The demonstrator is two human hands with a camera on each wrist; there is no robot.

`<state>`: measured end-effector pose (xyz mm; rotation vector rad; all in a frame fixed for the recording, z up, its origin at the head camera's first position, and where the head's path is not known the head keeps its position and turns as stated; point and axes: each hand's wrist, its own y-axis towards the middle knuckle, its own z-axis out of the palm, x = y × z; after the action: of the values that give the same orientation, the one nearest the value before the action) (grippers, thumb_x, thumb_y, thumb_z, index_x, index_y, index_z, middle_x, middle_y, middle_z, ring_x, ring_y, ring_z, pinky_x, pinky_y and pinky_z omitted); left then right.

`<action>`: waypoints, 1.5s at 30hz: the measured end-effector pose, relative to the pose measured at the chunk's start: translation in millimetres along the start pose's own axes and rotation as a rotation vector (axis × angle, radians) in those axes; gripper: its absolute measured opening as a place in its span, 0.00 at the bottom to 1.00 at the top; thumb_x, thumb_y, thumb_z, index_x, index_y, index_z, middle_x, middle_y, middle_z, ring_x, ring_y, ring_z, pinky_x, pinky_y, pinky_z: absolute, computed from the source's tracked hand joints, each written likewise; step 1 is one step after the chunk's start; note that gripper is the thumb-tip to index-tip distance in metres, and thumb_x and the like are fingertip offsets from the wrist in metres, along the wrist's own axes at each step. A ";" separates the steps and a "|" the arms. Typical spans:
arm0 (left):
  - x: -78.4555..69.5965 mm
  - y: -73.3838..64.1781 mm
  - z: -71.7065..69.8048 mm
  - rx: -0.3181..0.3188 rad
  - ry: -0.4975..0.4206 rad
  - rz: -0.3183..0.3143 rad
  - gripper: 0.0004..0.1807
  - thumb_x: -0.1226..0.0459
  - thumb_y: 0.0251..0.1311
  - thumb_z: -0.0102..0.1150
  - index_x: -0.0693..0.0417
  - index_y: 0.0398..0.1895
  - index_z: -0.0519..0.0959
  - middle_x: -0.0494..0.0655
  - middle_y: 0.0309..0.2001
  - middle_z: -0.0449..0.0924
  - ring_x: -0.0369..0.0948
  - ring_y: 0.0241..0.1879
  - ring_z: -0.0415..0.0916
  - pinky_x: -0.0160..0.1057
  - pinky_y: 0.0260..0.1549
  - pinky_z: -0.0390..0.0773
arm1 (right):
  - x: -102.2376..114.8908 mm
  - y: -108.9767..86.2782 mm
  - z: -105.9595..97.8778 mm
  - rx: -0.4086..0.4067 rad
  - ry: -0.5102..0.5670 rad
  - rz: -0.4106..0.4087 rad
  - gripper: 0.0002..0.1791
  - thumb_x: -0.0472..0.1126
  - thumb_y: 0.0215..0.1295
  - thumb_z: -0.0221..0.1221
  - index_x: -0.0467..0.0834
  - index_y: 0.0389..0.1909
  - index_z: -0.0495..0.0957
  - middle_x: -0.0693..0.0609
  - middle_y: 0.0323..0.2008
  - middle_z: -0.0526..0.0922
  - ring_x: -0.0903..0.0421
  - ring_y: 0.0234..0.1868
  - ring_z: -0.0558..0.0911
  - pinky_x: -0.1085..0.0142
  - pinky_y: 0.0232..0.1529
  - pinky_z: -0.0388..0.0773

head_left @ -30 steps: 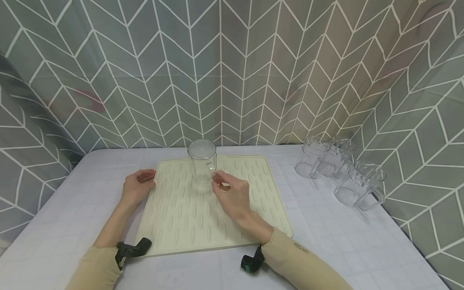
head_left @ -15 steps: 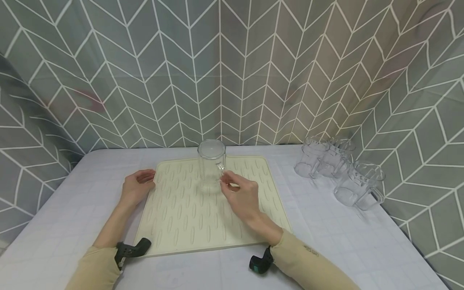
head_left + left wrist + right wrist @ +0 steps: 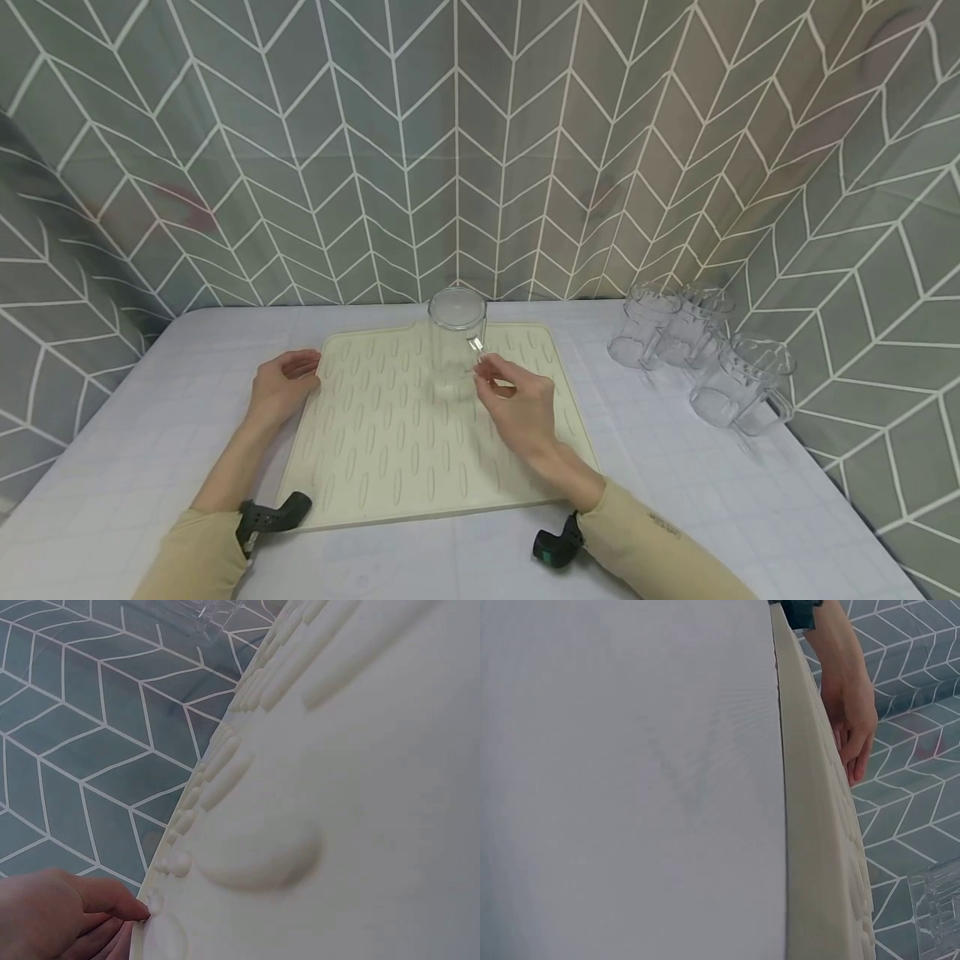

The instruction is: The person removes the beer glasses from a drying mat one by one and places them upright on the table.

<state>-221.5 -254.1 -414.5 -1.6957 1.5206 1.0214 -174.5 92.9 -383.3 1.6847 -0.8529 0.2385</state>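
My right hand (image 3: 517,404) pinches the handle of a clear glass mug (image 3: 456,337) between thumb and fingers. The mug is upright in line but seems turned base up, over the back part of a cream ridged mat (image 3: 390,450); whether it touches the mat I cannot tell. Part of the mug (image 3: 936,907) shows at the lower right of the right wrist view. At the mat's left edge, my left hand (image 3: 283,387) lies with relaxed, bent fingers touching the rim. The left wrist view shows a fingertip of this hand (image 3: 64,915) against the mat's edge.
Several facts frame the scene: three clear mugs (image 3: 701,325) stand together at the right on the white-covered table (image 3: 652,467). A grey patterned curtain (image 3: 480,150) rises behind and along both sides. Black wrist cameras (image 3: 273,514) sit on both wrists.
My right hand has moved to the right across the back of the mat, bringing the mug along. The left hand stays at the mat's left edge.
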 end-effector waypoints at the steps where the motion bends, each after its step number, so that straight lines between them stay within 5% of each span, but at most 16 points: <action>1: -0.1 -0.1 -0.2 0.002 -0.002 0.002 0.29 0.72 0.60 0.53 0.69 0.67 0.68 0.67 0.64 0.72 0.59 0.64 0.72 0.15 0.42 0.73 | -0.3 0.0 -1.3 0.003 0.001 0.002 0.11 0.24 0.55 0.66 0.33 0.40 0.85 0.43 0.32 0.89 0.49 0.35 0.90 0.68 0.34 0.87; 21: -0.1 0.3 0.4 -0.014 0.024 0.006 0.28 0.72 0.60 0.52 0.69 0.66 0.70 0.67 0.63 0.74 0.59 0.63 0.73 0.15 0.42 0.71 | -6.1 -5.3 -23.7 -0.024 0.028 0.034 0.12 0.22 0.54 0.66 0.36 0.39 0.86 0.44 0.33 0.89 0.48 0.35 0.90 0.67 0.34 0.87; 29: 0.1 0.8 0.7 -0.020 0.052 0.004 0.28 0.71 0.60 0.53 0.68 0.66 0.70 0.66 0.63 0.75 0.58 0.63 0.73 0.35 0.56 0.78 | -8.4 -6.9 -31.7 -0.041 0.035 0.028 0.12 0.22 0.53 0.67 0.35 0.38 0.86 0.44 0.32 0.89 0.47 0.34 0.90 0.61 0.34 0.88; 35: 0.5 0.8 -0.1 -0.014 0.043 0.020 0.28 0.72 0.60 0.53 0.69 0.66 0.70 0.67 0.63 0.74 0.59 0.63 0.73 0.16 0.43 0.71 | -8.9 -7.5 -37.4 -0.064 0.029 0.028 0.13 0.21 0.51 0.68 0.35 0.38 0.85 0.43 0.32 0.89 0.45 0.33 0.89 0.62 0.33 0.87; 45: 0.8 2.0 -0.9 -0.012 0.035 0.014 0.27 0.71 0.60 0.53 0.68 0.66 0.70 0.66 0.63 0.75 0.58 0.63 0.74 0.15 0.42 0.69 | -9.3 -9.1 -52.6 -0.063 0.026 0.015 0.12 0.21 0.54 0.66 0.34 0.38 0.86 0.44 0.33 0.90 0.46 0.34 0.90 0.65 0.34 0.87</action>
<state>-223.4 -255.5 -414.7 -1.7222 1.5537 1.0148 -160.7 145.2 -379.5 1.6134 -0.8453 0.2410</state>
